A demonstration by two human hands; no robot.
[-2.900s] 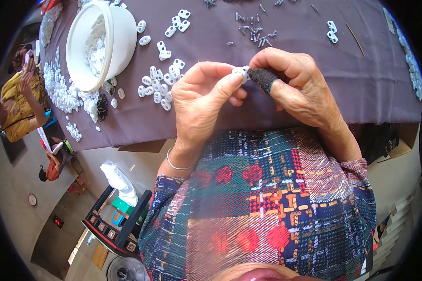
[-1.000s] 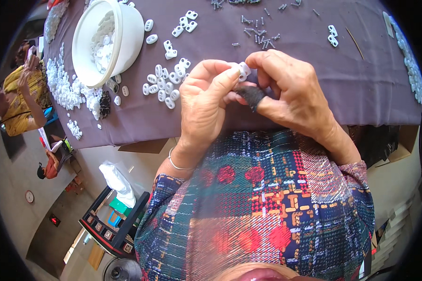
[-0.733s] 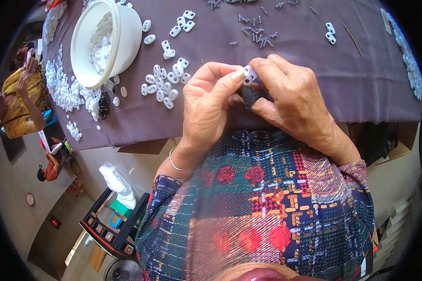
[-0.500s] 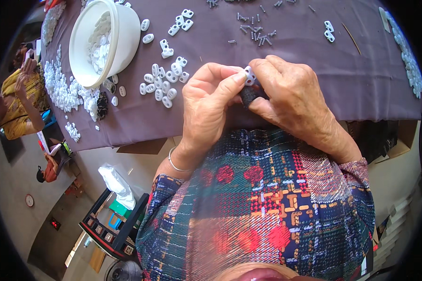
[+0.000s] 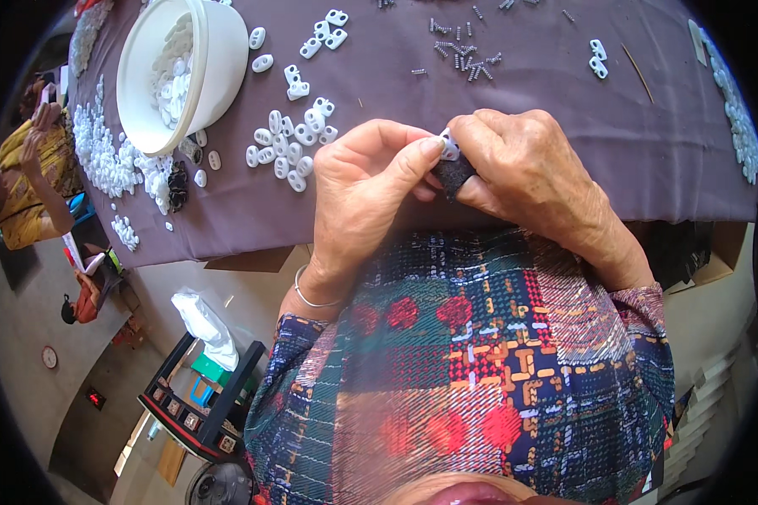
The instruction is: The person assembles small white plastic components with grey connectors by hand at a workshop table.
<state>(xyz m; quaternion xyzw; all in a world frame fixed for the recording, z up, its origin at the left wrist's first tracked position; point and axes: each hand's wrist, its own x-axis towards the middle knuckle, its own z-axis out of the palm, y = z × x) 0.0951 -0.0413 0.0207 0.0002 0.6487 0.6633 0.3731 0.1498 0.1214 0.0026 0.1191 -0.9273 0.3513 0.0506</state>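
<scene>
My left hand (image 5: 366, 181) and my right hand (image 5: 531, 164) meet just over the table's near edge. Between their fingertips is a small white two-hole cord lock (image 5: 451, 149), partly covered by my fingers. My left thumb and forefinger pinch it from one side, while my right fingers close round the other. A dark fuzzy wrap (image 5: 453, 175) sits at a right-hand finger, beneath the cord lock. Beyond my hands lie loose small metal springs (image 5: 457, 49). Several white oval two-hole pieces (image 5: 280, 145) lie to the left, with cord locks (image 5: 335, 39) farther back.
A white round tub (image 5: 219, 71) of white pieces stands at the far left, beside a heap of white pieces (image 5: 101, 156). Two cord locks (image 5: 597, 59) and a thin brown stick (image 5: 637, 74) lie right. Another person (image 5: 34, 168) sits at left.
Both hands stay together on the cord lock and have shifted slightly down in view. The cord lock is tilted a little differently, and more of the dark wrap shows.
</scene>
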